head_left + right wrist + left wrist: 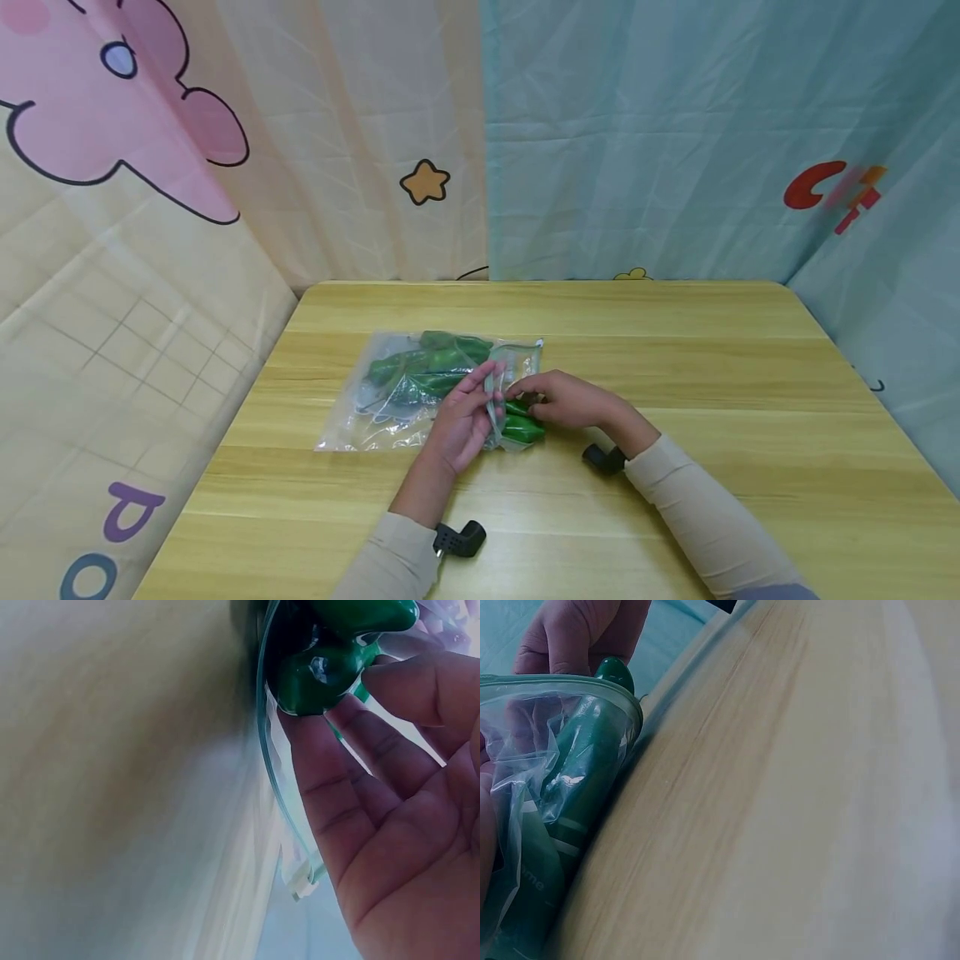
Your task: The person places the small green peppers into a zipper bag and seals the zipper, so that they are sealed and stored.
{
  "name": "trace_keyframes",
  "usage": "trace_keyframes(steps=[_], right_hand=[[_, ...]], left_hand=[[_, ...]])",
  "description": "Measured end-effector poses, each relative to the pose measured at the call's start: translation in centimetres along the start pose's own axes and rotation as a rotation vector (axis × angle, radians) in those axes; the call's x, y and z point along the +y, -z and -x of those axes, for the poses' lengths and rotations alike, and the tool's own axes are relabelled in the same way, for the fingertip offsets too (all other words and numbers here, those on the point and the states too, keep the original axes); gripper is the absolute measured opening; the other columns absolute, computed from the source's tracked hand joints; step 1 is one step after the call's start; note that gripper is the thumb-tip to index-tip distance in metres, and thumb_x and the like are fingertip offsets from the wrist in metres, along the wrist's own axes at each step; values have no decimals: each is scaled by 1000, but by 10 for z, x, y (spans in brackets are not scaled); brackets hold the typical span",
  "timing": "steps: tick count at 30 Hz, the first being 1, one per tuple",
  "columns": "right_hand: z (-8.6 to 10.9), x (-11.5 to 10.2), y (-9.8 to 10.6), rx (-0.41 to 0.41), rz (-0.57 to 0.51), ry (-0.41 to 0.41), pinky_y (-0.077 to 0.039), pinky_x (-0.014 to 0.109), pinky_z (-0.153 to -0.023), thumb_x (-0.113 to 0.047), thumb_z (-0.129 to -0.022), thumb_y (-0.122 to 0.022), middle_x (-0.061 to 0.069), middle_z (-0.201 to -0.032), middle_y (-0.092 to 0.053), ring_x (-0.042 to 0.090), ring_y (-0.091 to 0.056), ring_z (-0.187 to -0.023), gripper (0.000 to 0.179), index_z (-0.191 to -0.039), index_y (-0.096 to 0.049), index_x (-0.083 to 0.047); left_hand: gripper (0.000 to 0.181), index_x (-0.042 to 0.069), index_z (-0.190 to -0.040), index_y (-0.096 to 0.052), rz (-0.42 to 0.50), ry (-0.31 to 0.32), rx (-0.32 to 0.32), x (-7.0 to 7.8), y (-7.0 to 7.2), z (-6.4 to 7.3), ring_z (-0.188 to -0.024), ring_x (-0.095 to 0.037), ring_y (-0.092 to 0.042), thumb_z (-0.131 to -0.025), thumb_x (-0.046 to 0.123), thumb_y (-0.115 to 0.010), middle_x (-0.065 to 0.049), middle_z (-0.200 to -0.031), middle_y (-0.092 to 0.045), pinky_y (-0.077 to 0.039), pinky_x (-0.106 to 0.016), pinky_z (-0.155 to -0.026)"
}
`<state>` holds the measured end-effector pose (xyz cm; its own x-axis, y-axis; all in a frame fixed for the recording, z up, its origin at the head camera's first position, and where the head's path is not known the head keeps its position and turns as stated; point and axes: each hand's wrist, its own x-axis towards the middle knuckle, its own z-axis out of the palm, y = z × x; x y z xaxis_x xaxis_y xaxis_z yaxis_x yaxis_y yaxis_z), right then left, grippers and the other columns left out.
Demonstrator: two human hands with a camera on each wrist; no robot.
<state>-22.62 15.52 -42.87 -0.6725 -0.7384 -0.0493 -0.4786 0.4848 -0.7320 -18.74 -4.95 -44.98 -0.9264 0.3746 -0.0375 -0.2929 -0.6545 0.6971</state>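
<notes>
A clear zip bag [348, 421] lies on the table with several green peppers [435, 362] inside, its mouth towards the right. At the mouth, my left hand [461, 425] holds the bag's upper lip, which bends round the fingers. More pepper ends stick out at the opening, among them a glossy green pepper [522, 429]. My right hand [573, 400] reaches into the mouth from the right. In the right wrist view its thumb and fingers [326, 772] pinch the end of a green pepper [319, 679]. The left wrist view shows the bag's green zip rim [562, 681] around a pepper [585, 750].
The light wooden table [712, 358] extends around the bag, with its far edge against a printed curtain [637, 150]. A black wrist camera [461, 540] sits on the left wrist, and another black camera [602, 459] on the right.
</notes>
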Motion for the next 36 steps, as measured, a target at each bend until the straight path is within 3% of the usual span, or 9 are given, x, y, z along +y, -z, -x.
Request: trace_keyframes(steps=[11,28,36], right_hand=[[5,3,1,48,-33,-16,-45,35,-91,8,-85,-46,-2,-113,-59,15,-54,-104,39,-115,-61,-13],[8,-3,2,50,-97,-12,-44,38,-89,11,-84,-43,1,-113,-59,19,-53,-101,43,-115,-60,-13],[5,-3,-3,43,-107,-3,-44,38,-92,10,-84,-42,2,-117,-58,19,-52,-106,46,-116,-60,-17]], left_hand=[[46,6,-134,-43,-4,-4,-6,0,1,0,-87,-10,-51,-90,-5,-41,-7,-143,-38,-46,-19,-70],[45,7,-134,-45,-1,-5,-14,1,0,-1,-86,-10,-51,-91,-6,-41,-7,-142,-39,-46,-19,-69],[49,4,-139,-37,-13,-3,-9,0,0,-1,-87,-10,-51,-91,-5,-40,-7,-142,-38,-46,-19,-70]])
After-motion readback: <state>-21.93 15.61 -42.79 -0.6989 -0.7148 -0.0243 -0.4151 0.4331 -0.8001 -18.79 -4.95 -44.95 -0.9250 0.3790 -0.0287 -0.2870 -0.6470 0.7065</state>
